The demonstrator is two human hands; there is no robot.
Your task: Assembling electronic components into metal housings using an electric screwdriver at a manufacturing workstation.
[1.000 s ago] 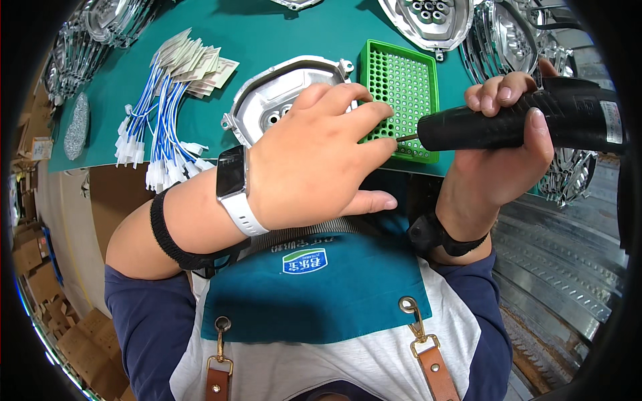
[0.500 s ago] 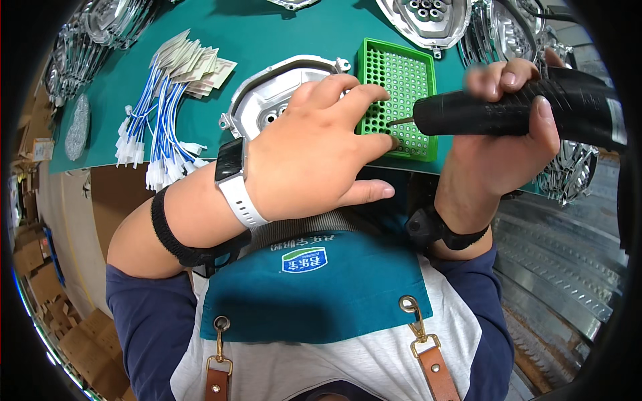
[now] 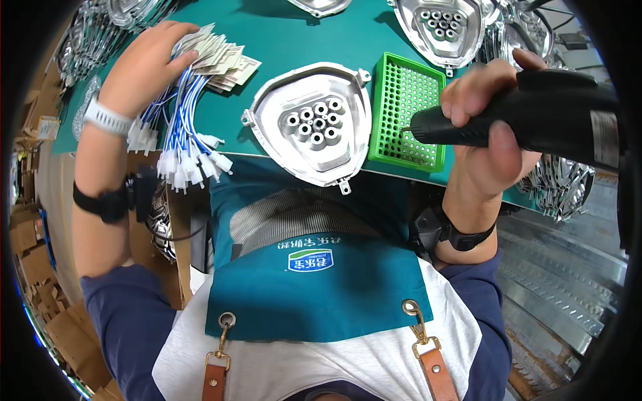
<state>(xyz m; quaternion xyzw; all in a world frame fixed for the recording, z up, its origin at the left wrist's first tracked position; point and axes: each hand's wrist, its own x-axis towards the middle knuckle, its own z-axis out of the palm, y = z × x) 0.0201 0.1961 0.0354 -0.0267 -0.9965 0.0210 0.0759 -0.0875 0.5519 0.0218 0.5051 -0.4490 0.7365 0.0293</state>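
At the far left, my left hand reaches over a bundle of blue-and-white wires. Its thumb and fingers are apart at the edge of the pale paper tags on the wire ends; some fingertips are hidden. My right hand is wrapped round a black electric screwdriver. The screwdriver's tip points left, over a green perforated tray holding rows of small screws. Between the wires and the tray lies a silver metal housing, with a cluster of round posts in its middle, overhanging the table's front edge.
Another metal housing lies at the back right, and part of one shows at the back. Stacked metal parts stand at both sides. A clear plastic-wrapped bundle lies at the left edge of the green table.
My left hand has moved from over the tray and housing to the tagged wires at far left, uncovering the housing. The screwdriver stays at the tray, shifted slightly.
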